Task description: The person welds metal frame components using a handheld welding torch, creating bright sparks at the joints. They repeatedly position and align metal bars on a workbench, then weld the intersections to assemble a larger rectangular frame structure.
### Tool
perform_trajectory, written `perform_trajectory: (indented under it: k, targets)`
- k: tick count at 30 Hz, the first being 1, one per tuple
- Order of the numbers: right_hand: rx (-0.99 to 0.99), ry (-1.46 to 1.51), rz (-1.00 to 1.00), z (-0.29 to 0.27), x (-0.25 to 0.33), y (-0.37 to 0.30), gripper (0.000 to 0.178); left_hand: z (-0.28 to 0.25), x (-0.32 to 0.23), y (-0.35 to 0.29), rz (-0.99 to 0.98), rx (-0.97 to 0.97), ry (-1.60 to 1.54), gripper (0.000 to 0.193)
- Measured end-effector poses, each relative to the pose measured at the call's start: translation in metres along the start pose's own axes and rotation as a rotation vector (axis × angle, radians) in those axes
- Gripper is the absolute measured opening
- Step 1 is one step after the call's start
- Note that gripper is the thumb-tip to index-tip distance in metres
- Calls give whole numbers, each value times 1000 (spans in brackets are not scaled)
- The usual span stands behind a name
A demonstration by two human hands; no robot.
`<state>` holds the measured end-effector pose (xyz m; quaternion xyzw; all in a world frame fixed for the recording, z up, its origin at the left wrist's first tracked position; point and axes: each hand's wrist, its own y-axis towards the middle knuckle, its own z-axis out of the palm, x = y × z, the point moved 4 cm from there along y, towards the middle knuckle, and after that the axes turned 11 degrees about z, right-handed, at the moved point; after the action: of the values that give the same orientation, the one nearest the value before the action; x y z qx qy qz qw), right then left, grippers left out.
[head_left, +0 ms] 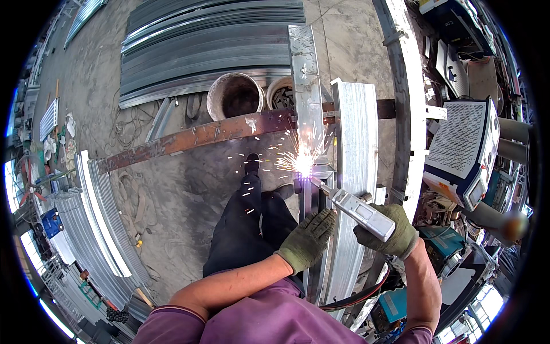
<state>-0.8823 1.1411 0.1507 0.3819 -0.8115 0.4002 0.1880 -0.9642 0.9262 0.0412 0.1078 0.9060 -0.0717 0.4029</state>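
Observation:
My right hand, in a green work glove, is wrapped round a silver handheld welding gun. The nozzle tip meets a steel joint in a bright glare, and orange sparks spray up and left from it. My left hand, gloved alike, lies flat with fingers stretched out over a narrow steel profile, just below the joint. Beyond the glare a wide galvanized steel tube runs away from me. The glare hides the exact point of contact.
A rusty steel beam crosses under the work. Two buckets stand behind it, near stacked metal sheets. A galvanized channel lies right of the joint. Further right is a white-and-blue machine. Cables hang by my right arm.

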Motion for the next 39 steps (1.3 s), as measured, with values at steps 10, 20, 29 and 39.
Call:
perform_trajectory:
  k: [10,20,29,39]
  targets:
    - [4,-19,4,0,0,-2,21,-3,0,1,4,19,2,66]
    - [19,-48,-1,0,-1,-5,22,-5,-1,1,3,10,13,65]
    - [8,-34,-18,0,-2,-7,20,-2,0,0,9,-1,12,64]
    - [-7,-57,-15,0,-1,-10,18,-1,1,-1,4,6,1,63]
